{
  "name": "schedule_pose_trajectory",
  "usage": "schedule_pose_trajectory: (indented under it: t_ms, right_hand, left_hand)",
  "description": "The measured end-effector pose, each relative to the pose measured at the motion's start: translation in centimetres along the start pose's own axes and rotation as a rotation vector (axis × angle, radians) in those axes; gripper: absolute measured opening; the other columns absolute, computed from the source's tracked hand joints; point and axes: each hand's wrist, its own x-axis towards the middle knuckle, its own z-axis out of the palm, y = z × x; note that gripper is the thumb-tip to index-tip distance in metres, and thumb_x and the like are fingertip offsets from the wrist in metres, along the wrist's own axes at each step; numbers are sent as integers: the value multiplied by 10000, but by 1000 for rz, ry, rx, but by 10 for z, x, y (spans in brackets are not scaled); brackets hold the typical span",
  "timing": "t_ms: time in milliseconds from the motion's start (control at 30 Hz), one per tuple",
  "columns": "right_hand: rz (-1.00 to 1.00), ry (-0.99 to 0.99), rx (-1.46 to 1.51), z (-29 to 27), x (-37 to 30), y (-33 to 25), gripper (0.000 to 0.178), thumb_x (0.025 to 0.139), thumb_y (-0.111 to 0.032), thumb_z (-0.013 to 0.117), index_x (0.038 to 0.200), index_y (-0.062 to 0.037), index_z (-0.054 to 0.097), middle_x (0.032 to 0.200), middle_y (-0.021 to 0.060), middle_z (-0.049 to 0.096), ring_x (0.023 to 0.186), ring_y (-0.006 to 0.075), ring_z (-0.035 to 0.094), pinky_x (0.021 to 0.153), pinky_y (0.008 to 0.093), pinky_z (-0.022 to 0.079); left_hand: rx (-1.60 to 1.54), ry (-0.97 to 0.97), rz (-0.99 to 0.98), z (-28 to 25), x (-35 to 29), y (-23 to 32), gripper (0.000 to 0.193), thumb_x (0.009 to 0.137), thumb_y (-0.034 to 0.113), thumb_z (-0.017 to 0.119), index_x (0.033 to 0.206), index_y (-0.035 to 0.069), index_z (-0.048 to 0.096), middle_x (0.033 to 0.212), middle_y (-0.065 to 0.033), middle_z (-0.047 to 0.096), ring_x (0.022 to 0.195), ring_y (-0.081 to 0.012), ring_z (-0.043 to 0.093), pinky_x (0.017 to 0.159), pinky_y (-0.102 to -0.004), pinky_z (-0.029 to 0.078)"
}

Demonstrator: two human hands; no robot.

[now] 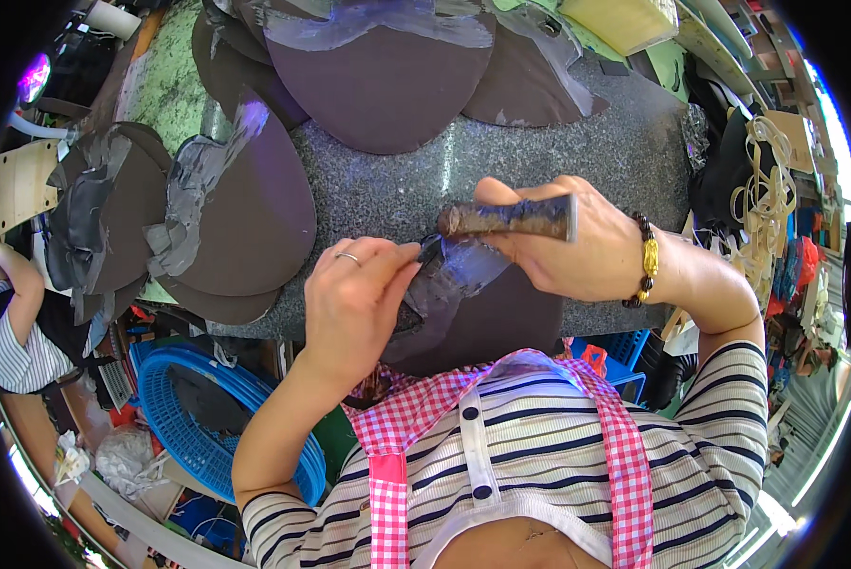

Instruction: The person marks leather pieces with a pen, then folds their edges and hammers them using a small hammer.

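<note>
My left hand [347, 296], with a ring on one finger, pinches the edge of a dark brown rounded panel [506, 308] at its grey-smeared, folded end. This panel lies at the near edge of the work surface, partly over my apron. My right hand [577, 237] grips a short, worn brown tool [511, 219] with a flat, bright metal end; its exact kind cannot be made out. The tool's narrower end is just above the panel's grey-coated part, close to my left fingertips. Whether it touches the panel is hard to see.
Dark rounded panels with grey-coated edges lie in stacks at the far side [378, 85] and left [240, 213] of the speckled grey work surface [634, 161]. Blue plastic baskets [188, 408] stand below on the left. Another person's arm [18, 284] shows far left; pale strips [762, 190] hang right.
</note>
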Motion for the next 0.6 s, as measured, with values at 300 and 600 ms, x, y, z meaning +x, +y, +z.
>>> schedule_pose_trajectory:
  t_ms: [300,600]
  right_hand:
    - [-78,4,108,-3,12,10,228,883,-163,615,1082,-54,642,838,122,642,674,353,622,610,423,510]
    - [-181,52,98,1,18,6,197,818,-129,699,988,-38,657,743,121,605,588,308,595,512,390,476]
  left_hand:
    - [424,102,339,6,-9,2,223,723,29,714,944,62,715,856,-26,641,775,-214,608,779,-373,471]
    - [625,39,365,10,-13,12,259,735,75,658,988,36,698,925,-41,627,821,-203,602,850,-405,442]
